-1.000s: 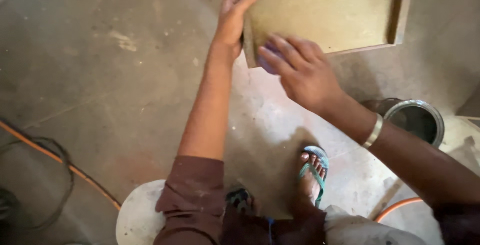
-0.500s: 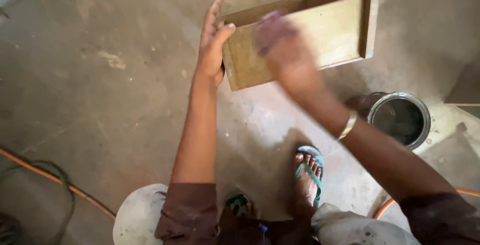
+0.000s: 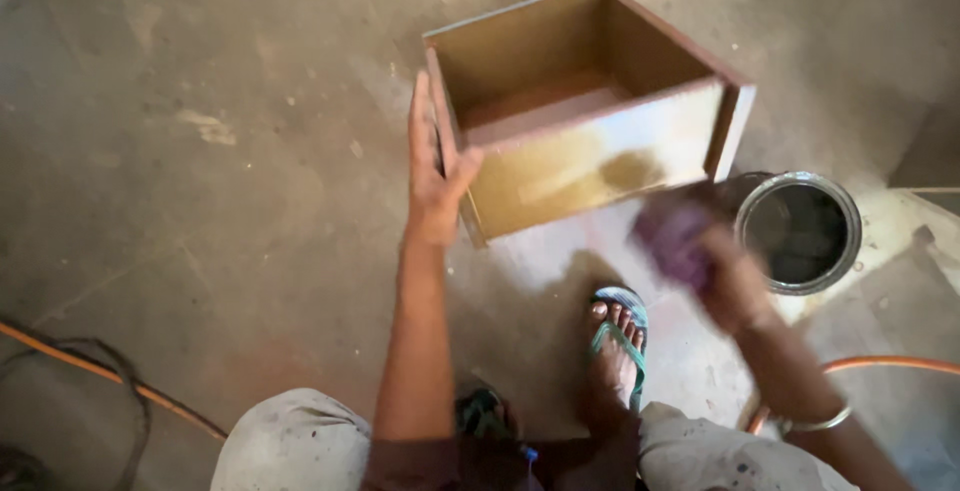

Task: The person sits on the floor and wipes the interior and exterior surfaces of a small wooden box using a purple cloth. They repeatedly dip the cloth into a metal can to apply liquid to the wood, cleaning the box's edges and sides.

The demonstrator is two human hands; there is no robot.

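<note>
Left hand (image 3: 432, 183) pressed flat, fingers straight & together, palm vs the left end wall of the open-topped brown wooden box w/ plywood sides (image 3: 585, 111), thumb hooked round the near left corner: bracing, not a closed clasp. Going left to right: thin orange cable (image 3: 110, 376) across the grey concrete floor (image 3: 200, 151) at far left, well apart from the work; then left forearm rising from the lap; box on the floor just ahead of the knees, open side up, long axis roughly left-right & slightly skewed, near long face towards the body w/ a darker wet-looking patch right of centre. Below the box, foot in a teal flip-flop sandal (image 3: 620, 336). Right hand (image 3: 705, 256) blurred, closed round a purplish rag wad (image 3: 670, 229), hovering just off the near face's lower right, apart from the wood; between that face & the round metal tin of dark liquid (image 3: 800, 231) just beside the box's right end. Silver bangle (image 3: 820, 419) at right wrist. Key relation: box lies up & left of the rag hand, tin just right of it; right hand nearer both near face & tin, left hand nearest the box's left end.
</note>
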